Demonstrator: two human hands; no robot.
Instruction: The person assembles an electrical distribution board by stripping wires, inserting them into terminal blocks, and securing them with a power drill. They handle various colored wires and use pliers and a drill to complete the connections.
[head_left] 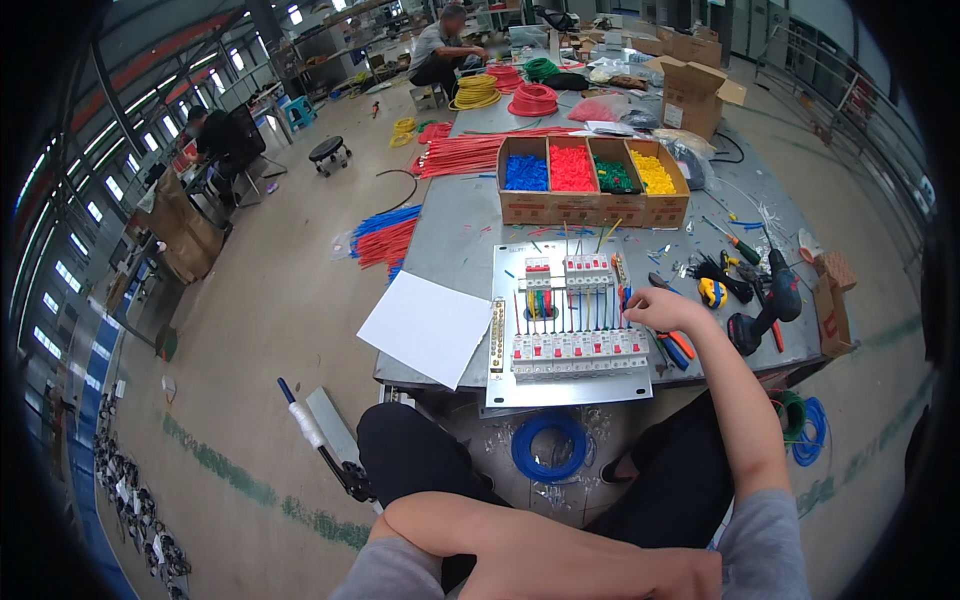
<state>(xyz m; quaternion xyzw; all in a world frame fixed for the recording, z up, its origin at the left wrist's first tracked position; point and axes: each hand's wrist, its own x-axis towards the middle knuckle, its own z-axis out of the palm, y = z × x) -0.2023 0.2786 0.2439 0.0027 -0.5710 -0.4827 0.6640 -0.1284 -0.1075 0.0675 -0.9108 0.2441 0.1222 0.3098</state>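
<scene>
A white metal panel [574, 388] lies on the bench before me, with a long row of circuit breakers [580, 347] along its near side and smaller breakers [588, 264] towards the back. Thin coloured wires [541, 303] run between the rows. A brass terminal strip [497, 335] sits on the panel's left side. My right hand [660, 308] is over the panel's right edge, fingers pinched beside some red and blue wires; what they hold is too small to make out. My left arm crosses my lap, and my left hand [692, 574] is by my right elbow, its fingers hidden.
White paper [428, 328] lies left of the panel. Behind stands a divided cardboard box [595, 208] of coloured caps. Pliers [677, 350], a tape measure [712, 292] and a cordless drill [770, 305] lie right. Blue wire coil [549, 446] rests on the floor. Two people sit farther off.
</scene>
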